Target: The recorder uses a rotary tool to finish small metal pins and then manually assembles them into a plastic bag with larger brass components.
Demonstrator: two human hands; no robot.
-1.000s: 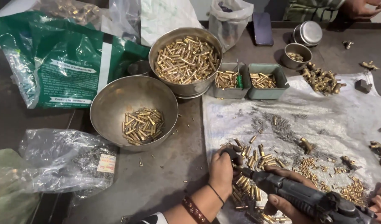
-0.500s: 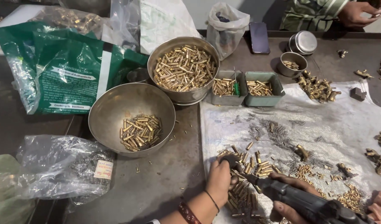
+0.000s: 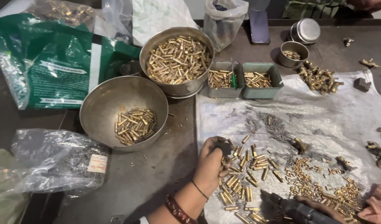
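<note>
Two hands down low: your right hand (image 3: 319, 206) wraps the dark power tool (image 3: 298, 210) at the bottom edge, grip closed around its body. Your left hand (image 3: 211, 164) hovers curled over the scattered brass pins (image 3: 244, 178) on the plastic sheet (image 3: 323, 120), fingers pinched on a small dark piece. Beyond, a steel bowl (image 3: 103, 112) holds a few pins; farther on the worktop (image 3: 157, 182) sits a fuller bowl (image 3: 157, 45).

Bare forearm, thin black wristband (image 3: 197, 190), red beaded bracelet (image 3: 176, 210)
</note>
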